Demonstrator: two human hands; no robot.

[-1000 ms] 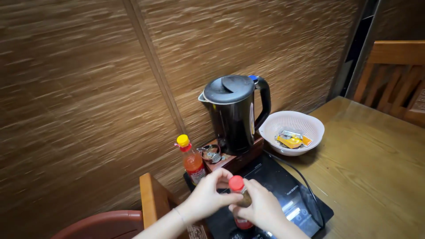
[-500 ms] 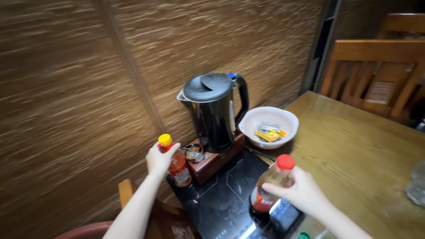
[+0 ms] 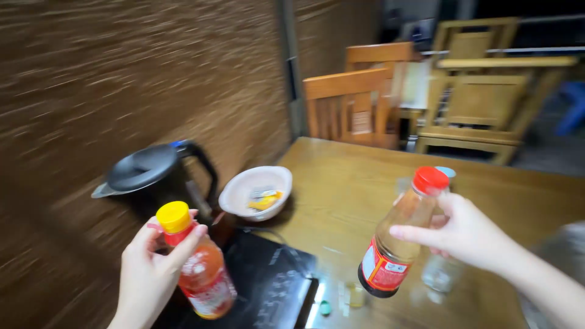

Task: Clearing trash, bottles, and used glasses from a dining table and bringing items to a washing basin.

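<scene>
My left hand (image 3: 146, 274) grips a small bottle of orange-red sauce (image 3: 204, 280) with a yellow cap, lifted above the black induction cooktop (image 3: 268, 286). My right hand (image 3: 466, 234) holds a larger bottle with a red cap and red label (image 3: 396, 244), tilted, in the air over the wooden table (image 3: 359, 183). That bottle is mostly clear with a dark base. The two bottles are well apart.
A black electric kettle (image 3: 152, 176) stands by the woven wall at left. Beside it sits a white perforated bowl (image 3: 253, 192) with small packets. A clear glass (image 3: 439, 274) stands under my right hand. Wooden chairs (image 3: 359, 103) lie beyond the table.
Both bottles have been lifted and carried right; the yellow-capped one has left its spot beside the kettle. The view has swung right, bringing the chairs into sight.
</scene>
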